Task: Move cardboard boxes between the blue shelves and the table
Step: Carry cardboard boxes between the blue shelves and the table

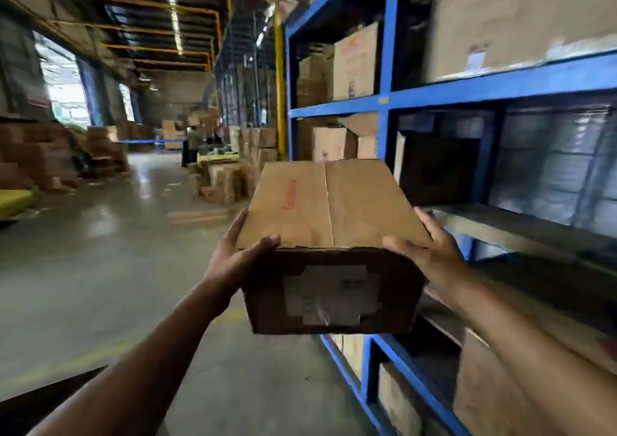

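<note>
Box (334,208) is held in the air, level, at about the height of the bare middle board (500,225) of the blue shelves (554,78), just left of that bay and touching neither shelf nor floor. Left hand (240,252) clasps the near left corner and right hand (430,252) the near right corner. Each thumb lies over the top edge, while the fingers run down the sides, their tips hidden. Both hands have hold of the box alone. Whether it is bound for the shelf or the table cannot be told, and no table is in view. Recommended handling is to keep it level with the grip low on both sides, since the near end is torn around its label (330,293). If shelving, swing right and pass the far end clear of the upright (384,128) before setting down. Other bays hold cartons (355,64), and wrapped stock (551,168) sits behind the bare board. Loose box stacks (227,178) stand in the aisle ahead, well apart, and would obstruct a straight walk.
</note>
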Demonstrator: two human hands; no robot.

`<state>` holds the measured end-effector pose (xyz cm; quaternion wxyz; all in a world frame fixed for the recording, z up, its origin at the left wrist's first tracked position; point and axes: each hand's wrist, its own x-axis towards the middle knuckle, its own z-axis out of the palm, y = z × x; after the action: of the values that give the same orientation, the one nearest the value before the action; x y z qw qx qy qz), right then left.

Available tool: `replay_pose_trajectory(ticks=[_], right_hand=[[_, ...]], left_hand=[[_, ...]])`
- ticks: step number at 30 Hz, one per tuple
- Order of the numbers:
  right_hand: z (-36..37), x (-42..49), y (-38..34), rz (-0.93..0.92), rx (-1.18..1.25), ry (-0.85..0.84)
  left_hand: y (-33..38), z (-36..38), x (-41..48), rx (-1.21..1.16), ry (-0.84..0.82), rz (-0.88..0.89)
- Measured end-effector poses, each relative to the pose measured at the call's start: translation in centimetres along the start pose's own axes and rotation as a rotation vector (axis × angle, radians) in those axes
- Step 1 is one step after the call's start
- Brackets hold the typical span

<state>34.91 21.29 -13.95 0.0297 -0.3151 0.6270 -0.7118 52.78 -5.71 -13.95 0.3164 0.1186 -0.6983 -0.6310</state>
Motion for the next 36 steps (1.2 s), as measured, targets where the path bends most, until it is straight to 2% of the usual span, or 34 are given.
replay_pose_trajectory(ticks=[7, 13, 20, 26, 29, 31, 33, 35, 36], right_hand=[[-20.5, -9.4, -6.1, 0.008, -0.227, 0.432], [-32.2, -16.0, -9.4, -0.021, -0.342, 0.733], [-40.4, -19.7, -10.4, 0.008, -0.408, 0.972], [-45.6, -18.9, -8.1, 0.097, -0.535, 1.254], [-48.3, -17.9, -7.1, 0.06, -0.568, 1.339], [-50.0, -16.7, -7.0, 0.003, -0.574, 1.336], [-51.1, -15.0, -7.0, -0.041, -0.707, 1.444], [-51.5, -13.6, -6.6, -0.134, -1.072, 1.592], [-51.4, -13.1, -6.0, -0.172, -1.311, 1.586]], left_hand=[[1.1, 23.0, 0.4, -0.124, -0.412, 0.03], [1.7, 39.3, -2.1, -0.231, -0.669, 0.007], [1.6, 52.0, -2.9, -0.283, -0.835, 0.014], [0.6, 60.2, -0.6, -0.269, -0.997, 0.041], [0.2, 63.8, 1.1, -0.268, -1.098, 0.063], [-0.5, 66.4, 2.2, -0.295, -1.118, 0.095], [-0.9, 68.9, 2.1, -0.326, -1.055, 0.138], [-1.0, 71.2, 1.5, -0.202, -0.835, 0.3], [-1.2, 72.4, 1.1, -0.134, -0.748, 0.433]])
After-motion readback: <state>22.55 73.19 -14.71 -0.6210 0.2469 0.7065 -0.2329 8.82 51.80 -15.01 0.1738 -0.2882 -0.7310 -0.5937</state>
